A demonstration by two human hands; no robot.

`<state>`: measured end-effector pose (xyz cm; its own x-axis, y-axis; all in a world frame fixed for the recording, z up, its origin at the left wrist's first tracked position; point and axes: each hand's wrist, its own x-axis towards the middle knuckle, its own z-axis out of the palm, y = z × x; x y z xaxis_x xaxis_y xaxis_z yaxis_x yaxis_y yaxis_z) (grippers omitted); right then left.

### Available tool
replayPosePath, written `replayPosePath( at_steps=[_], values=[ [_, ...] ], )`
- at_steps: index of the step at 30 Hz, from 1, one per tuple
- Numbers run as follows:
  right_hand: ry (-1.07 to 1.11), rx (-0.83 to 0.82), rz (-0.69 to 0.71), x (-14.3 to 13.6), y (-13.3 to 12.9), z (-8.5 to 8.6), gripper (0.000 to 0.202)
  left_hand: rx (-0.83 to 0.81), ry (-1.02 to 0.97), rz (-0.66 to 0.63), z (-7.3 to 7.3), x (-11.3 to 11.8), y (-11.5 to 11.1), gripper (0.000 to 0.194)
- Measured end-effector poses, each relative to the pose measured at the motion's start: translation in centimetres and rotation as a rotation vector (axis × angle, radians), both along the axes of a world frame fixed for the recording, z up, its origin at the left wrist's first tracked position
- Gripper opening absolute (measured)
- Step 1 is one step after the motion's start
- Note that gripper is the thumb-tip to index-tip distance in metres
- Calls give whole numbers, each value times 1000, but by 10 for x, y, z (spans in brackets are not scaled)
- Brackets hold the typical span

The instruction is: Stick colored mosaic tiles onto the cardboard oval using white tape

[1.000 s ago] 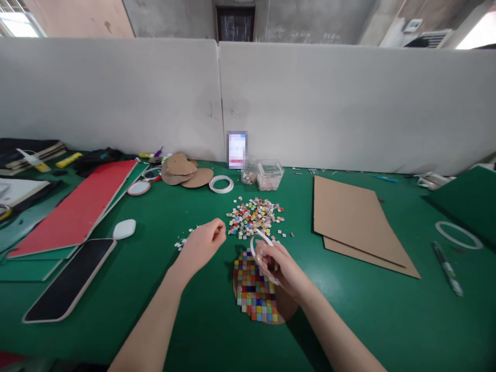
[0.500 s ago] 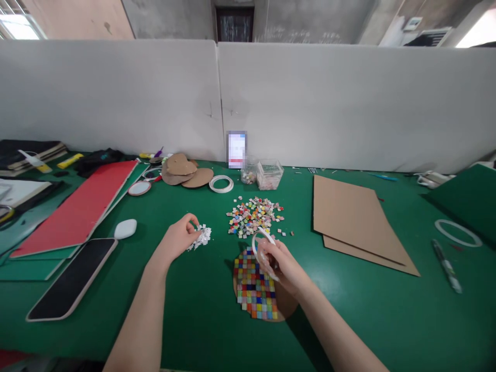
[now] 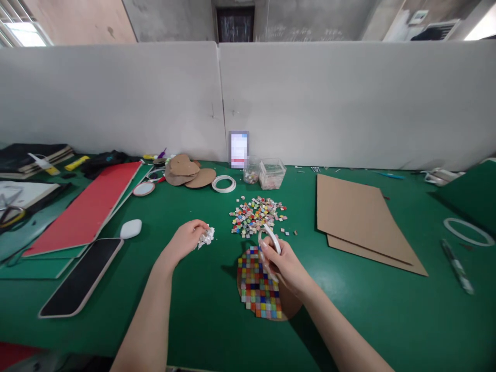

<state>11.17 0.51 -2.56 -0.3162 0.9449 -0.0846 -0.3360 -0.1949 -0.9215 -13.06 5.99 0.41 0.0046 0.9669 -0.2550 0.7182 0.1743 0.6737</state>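
My right hand [image 3: 289, 264] grips a white roll of tape [image 3: 275, 239], held tilted above the mosaic. Under it lies a round cardboard disc [image 3: 291, 305], much of it covered with rows of small coloured square tiles [image 3: 253, 289]; the disc's right side is bare brown. At the left, my left hand [image 3: 185, 242] has its fingers curled together at the edge of a small heap of white paper scraps [image 3: 207, 235]. Whatever is between those fingertips is hidden. Beyond the disc spreads a pile of loose coloured tiles [image 3: 256, 214].
Cardboard sheets [image 3: 352, 212] lie at the right, near a marker [image 3: 457, 266] and a white ring [image 3: 468, 231]. Left are a dark phone [image 3: 82, 279], a white case [image 3: 130, 228] and a red board [image 3: 87, 206]. Cardboard discs [image 3: 201, 179], another tape roll [image 3: 223, 184] and a clear box [image 3: 272, 174] stand behind.
The whole view has shifted slightly, so things sit a little farther right. My right hand has turned the tape roll a bit. My left hand stays at the white scraps.
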Motion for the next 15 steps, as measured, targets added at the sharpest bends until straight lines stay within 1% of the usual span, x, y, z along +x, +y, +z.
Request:
replayPosePath(
  at_steps=[3,5,7,8,9,12,14,15],
  values=[
    [-11,17,-14,-1,-1,0,31,37,-42,54,2,4,-1,30],
    [-20,10,-33,-3,-1,-1,33,108,-67,76,2,11,-2,31],
    [-38,-3,-57,-4,-2,-2,35,180,-97,47,2,21,-5,33],
    [-49,-8,-68,-5,-3,-2,35,196,-122,0,1,27,-7,34],
    [-59,-9,-76,-5,-3,-3,35,188,-154,-74,1,34,-9,36],
    [-82,-6,-84,-6,-3,-4,36,84,-286,-319,0,53,-19,40],
    [-98,7,-68,-6,-2,-5,39,21,-362,-397,0,64,-27,40],
    [-106,17,-59,-6,-2,-5,41,10,-382,-405,0,69,-30,39]
  ],
)
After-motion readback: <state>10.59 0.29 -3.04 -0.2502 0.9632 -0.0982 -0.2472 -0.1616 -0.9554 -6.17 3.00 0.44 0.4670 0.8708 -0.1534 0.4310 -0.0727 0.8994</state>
